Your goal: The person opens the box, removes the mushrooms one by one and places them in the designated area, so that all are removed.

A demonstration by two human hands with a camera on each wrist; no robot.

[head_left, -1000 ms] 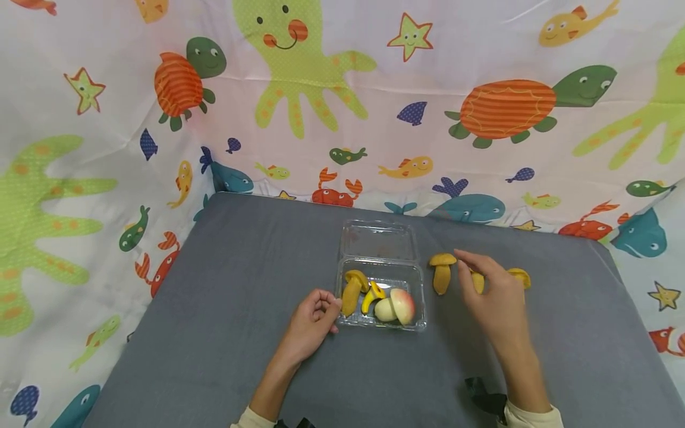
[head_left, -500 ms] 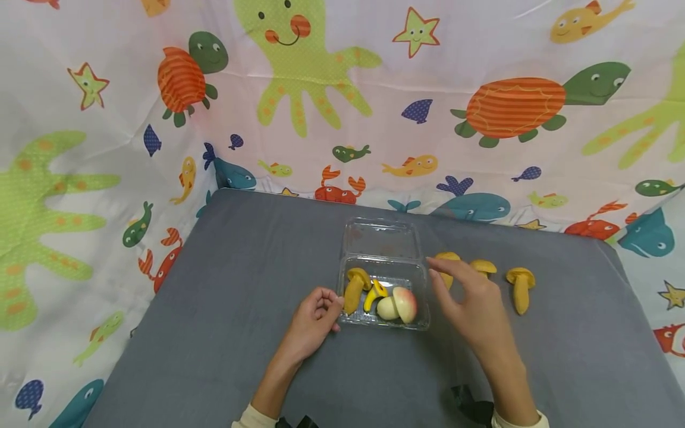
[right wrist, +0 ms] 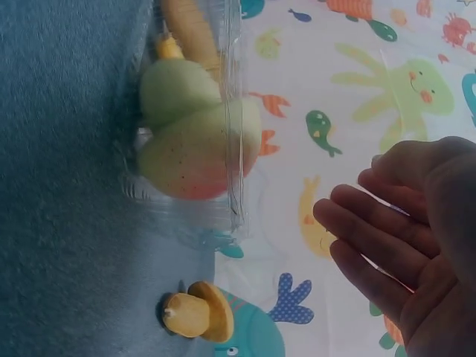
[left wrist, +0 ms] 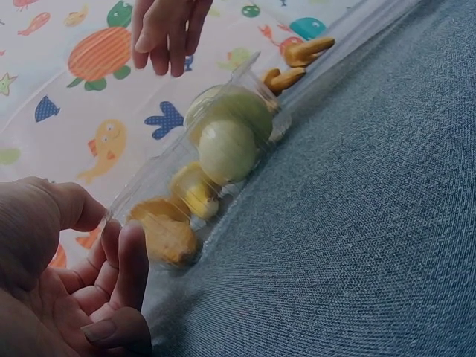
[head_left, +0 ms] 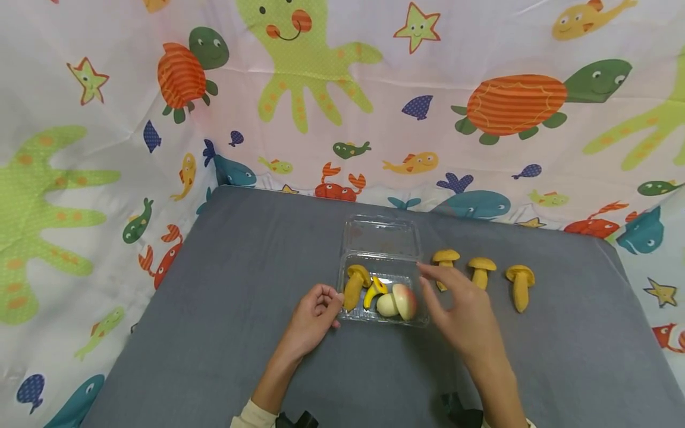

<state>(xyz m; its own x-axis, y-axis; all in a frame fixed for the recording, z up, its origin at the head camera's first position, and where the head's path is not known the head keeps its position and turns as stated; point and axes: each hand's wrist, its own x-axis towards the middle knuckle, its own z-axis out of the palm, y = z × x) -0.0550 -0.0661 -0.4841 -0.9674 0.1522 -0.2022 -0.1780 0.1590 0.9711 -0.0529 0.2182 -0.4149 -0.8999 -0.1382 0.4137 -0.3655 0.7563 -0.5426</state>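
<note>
A clear plastic container (head_left: 381, 238) lies with its lid folded back. Inside are a brown-yellow mushroom (head_left: 353, 288), a small yellow one (head_left: 376, 288) and a pale one with a reddish cap (head_left: 404, 302). My left hand (head_left: 314, 315) pinches the container's left rim between thumb and finger, plain in the left wrist view, where that hand (left wrist: 82, 260) has its other fingers curled. Over the container's right side hovers my right hand (head_left: 464, 309), holding nothing; in the right wrist view its fingers (right wrist: 375, 227) are extended, apart from the container.
Three brown-yellow mushrooms stand in a row on the grey surface right of the container: one (head_left: 446, 256) partly behind my right hand, one (head_left: 481, 264) in the middle, one (head_left: 521, 286) farthest right. A curtain (head_left: 321, 35) with printed sea animals borders the back and sides.
My right hand has moved left from over the row of mushrooms to the container's right edge, uncovering the middle and right mushrooms. My left hand stays on the rim.
</note>
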